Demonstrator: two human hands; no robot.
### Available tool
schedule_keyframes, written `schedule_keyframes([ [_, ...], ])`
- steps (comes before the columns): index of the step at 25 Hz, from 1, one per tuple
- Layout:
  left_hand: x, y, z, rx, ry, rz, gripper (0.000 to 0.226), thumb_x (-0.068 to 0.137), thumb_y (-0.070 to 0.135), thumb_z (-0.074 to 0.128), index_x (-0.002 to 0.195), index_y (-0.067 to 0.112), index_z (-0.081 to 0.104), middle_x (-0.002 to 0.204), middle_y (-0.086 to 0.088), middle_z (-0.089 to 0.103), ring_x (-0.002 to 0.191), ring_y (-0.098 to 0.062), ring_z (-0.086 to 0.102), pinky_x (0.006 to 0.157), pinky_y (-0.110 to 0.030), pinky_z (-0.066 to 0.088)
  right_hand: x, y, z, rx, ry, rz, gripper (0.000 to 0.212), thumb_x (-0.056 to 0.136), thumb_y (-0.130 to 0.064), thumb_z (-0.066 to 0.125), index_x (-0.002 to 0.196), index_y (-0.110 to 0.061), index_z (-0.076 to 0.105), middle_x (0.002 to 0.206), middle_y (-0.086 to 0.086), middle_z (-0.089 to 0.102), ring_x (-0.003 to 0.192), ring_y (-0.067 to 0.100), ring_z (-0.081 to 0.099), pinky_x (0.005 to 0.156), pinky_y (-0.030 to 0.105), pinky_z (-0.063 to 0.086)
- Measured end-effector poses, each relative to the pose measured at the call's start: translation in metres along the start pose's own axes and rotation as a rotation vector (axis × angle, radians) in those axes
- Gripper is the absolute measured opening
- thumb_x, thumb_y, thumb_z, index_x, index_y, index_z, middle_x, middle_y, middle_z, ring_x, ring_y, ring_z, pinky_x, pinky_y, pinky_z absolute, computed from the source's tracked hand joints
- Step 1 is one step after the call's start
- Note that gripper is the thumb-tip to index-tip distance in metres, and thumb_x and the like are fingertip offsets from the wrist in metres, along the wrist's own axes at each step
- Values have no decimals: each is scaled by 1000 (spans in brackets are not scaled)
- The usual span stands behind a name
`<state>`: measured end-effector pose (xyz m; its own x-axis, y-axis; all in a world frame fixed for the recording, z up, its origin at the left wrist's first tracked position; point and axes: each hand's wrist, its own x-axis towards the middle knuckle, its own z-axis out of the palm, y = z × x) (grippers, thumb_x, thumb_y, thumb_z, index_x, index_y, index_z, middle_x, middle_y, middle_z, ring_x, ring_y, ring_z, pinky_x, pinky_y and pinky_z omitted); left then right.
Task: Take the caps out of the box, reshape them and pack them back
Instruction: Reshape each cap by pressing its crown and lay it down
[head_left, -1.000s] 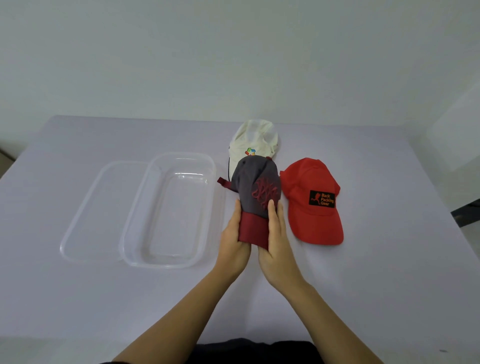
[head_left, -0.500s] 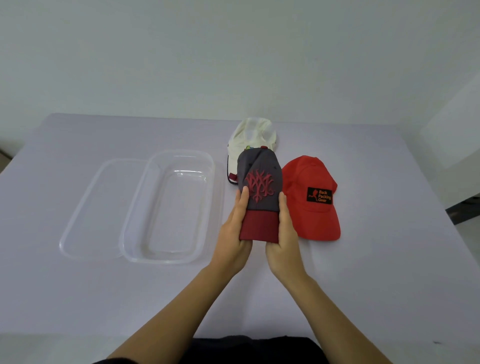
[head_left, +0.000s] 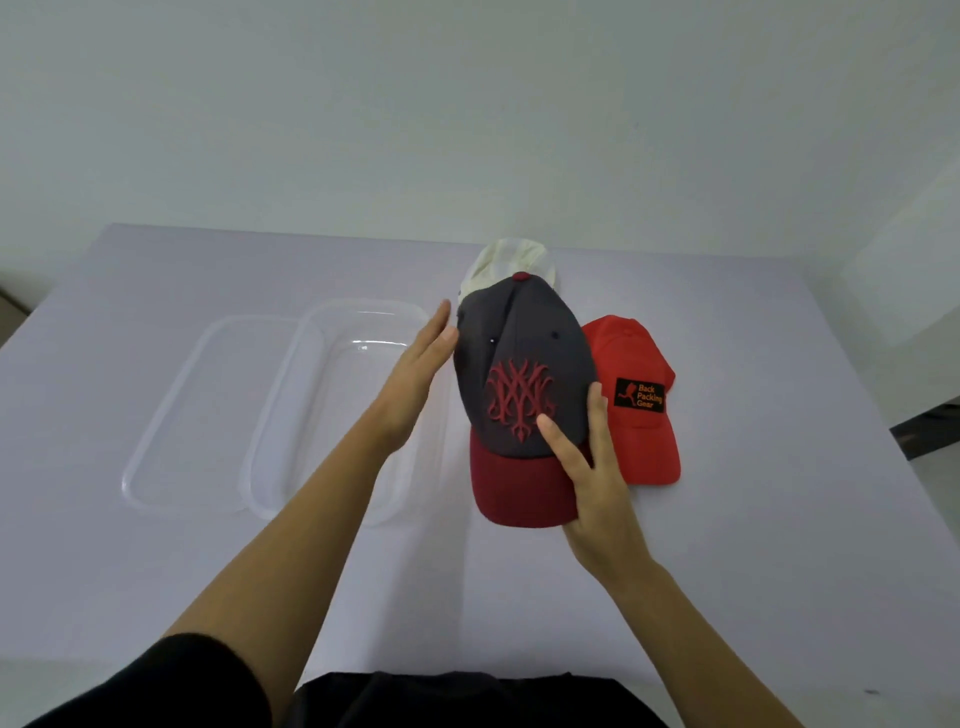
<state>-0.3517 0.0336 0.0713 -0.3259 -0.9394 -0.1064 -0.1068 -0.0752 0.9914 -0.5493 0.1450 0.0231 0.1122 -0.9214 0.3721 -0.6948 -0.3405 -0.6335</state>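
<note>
Soft, even, dim light, faint shadows, slight blur, wide-angle bending at edges

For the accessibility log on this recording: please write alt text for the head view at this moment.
A person's right hand holds a grey cap with a dark red brim above a pale table, while the open left hand is flat against its side. A red cap and a white cap lie behind it; an empty clear box and lid sit left.
</note>
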Motion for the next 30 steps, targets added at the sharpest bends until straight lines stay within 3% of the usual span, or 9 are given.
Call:
schedule_keyframes([
  [3,5,8,-1,-17,-162,-44,59,89,59,44,132,20,53,132,1,60,123,-13,55,109,-38,39,-2,-2,9,-68,-7,-30,89,84,-5,63,143,-50,14,157,-11,-21,147,23,-9,115,40,10],
  [6,5,14,2,-267,-44,-92,39,90,40,50,108,10,68,104,-5,74,99,-18,69,87,-28,54,-1,-5,11,-153,-94,-27,106,79,7,67,144,-51,6,155,-10,-26,147,26,-5,113,38,17],
  [8,8,14,4,-282,135,-82,28,93,32,53,98,11,70,91,-4,75,86,-17,70,78,-28,55,1,-8,5,-116,-316,13,109,79,9,57,140,-56,-6,153,-14,-31,148,19,-4,111,28,29],
  [10,10,12,5,-184,271,-76,24,93,31,55,88,12,70,83,-4,74,78,-16,68,79,-34,55,7,-13,-4,128,-376,108,97,78,5,47,142,-52,0,157,-15,-16,146,4,-4,114,22,26],
  [12,9,13,9,-128,280,-65,24,93,31,56,82,14,69,78,-3,73,74,-16,67,77,-35,54,24,-12,-10,322,-158,253,73,83,-12,47,145,-34,17,157,-12,10,144,-1,8,118,26,18],
  [15,4,24,23,-168,149,-36,28,93,34,52,90,13,70,83,-3,75,79,-16,69,75,-29,56,60,-13,-25,576,-96,453,75,83,-46,56,146,-20,27,150,-6,36,136,4,35,114,34,30],
  [20,0,27,28,-425,-139,-102,56,80,54,50,118,15,63,119,-10,67,113,-24,63,96,-33,51,86,-11,-51,1025,-316,423,45,81,-15,61,125,-8,55,113,4,69,106,20,65,86,28,52],
  [24,-3,29,24,-321,-221,-173,46,86,47,47,119,19,62,121,-4,67,113,-17,63,95,-29,49,83,-4,-48,1069,-197,460,39,75,-4,69,112,-14,61,99,0,74,93,16,69,76,25,55],
  [30,2,36,4,-11,-263,-212,31,89,24,60,114,7,65,112,-11,71,106,-25,67,94,-34,51,79,-3,-41,851,-282,461,34,85,-1,60,115,-18,59,110,2,69,102,16,67,83,26,55],
])
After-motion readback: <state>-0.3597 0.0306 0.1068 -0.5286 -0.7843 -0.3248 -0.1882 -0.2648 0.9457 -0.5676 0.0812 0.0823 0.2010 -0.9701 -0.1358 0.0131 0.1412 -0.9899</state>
